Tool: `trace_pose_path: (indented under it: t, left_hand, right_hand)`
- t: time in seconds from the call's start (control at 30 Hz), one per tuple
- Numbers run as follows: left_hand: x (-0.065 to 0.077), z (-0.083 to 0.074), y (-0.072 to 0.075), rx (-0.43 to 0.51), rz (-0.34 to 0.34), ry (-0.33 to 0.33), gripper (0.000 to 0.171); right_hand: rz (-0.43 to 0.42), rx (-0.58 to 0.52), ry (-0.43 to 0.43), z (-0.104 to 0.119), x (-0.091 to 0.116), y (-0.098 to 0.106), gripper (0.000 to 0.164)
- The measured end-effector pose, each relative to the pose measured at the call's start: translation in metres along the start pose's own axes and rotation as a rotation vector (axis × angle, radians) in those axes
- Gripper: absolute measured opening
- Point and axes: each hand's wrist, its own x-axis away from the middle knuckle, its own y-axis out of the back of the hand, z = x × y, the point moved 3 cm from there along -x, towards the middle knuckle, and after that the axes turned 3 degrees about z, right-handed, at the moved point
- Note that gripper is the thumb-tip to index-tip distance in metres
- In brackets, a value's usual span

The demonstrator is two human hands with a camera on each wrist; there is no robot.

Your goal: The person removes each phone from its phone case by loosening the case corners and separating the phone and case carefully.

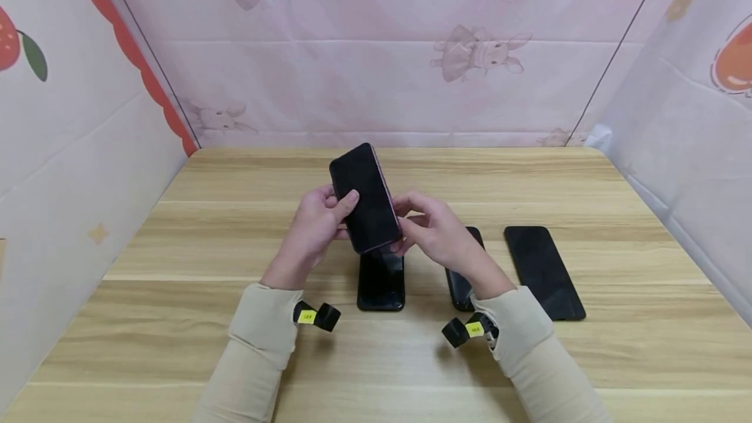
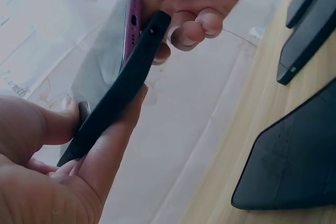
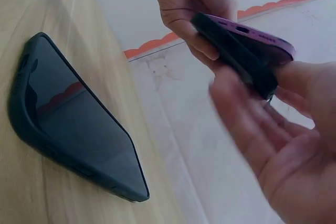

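Observation:
A dark-screened phone (image 1: 365, 198) with a purple frame is held tilted above the table. My left hand (image 1: 311, 224) grips it, thumb on the screen and fingers behind. In the left wrist view, a black phone case (image 2: 118, 93) sits behind the phone, its edge apart from the purple bottom edge at one side. At the phone's lower right corner, my right hand (image 1: 435, 230) pinches the case's edge; its fingers are partly blurred in the right wrist view. Another black phone (image 1: 382, 287) lies on the table just below the held one, its top hidden.
Two more dark phones lie to the right: one (image 1: 459, 289) partly hidden by my right forearm, the other (image 1: 543, 273) farther right. They rest on a wooden table (image 1: 176, 318). Printed cloth (image 1: 376, 90) hangs behind the table and on both sides.

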Motion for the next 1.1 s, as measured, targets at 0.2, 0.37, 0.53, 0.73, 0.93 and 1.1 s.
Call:
trace_pose_path:
  t: [0.2, 0.37, 0.53, 0.73, 0.93, 1.1]
  left_hand:
    - [-0.001, 0.003, -0.001, -0.1, -0.03, 0.022, 0.041]
    - [-0.002, 0.006, 0.0, -0.095, -0.04, 0.016, 0.04]
    - [-0.002, 0.007, -0.001, -0.118, -0.06, -0.006, 0.038]
    - [-0.001, 0.008, -0.002, -0.18, -0.099, -0.004, 0.04]
    - [-0.001, 0.007, -0.002, -0.234, -0.121, -0.013, 0.044]
    - [0.0, 0.003, -0.004, -0.219, -0.053, -0.023, 0.04]
  right_hand:
    - [-0.068, 0.259, -0.001, 0.007, 0.001, 0.002, 0.027]
    - [-0.069, 0.316, -0.032, 0.014, 0.003, 0.0, 0.025]
    - [-0.022, 0.267, -0.098, 0.022, 0.005, -0.004, 0.029]
    - [0.036, 0.053, -0.19, 0.025, 0.005, -0.011, 0.035]
    - [0.026, -0.05, -0.261, 0.014, 0.002, -0.011, 0.038]
    - [-0.004, -0.136, -0.281, 0.007, 0.001, -0.005, 0.041]
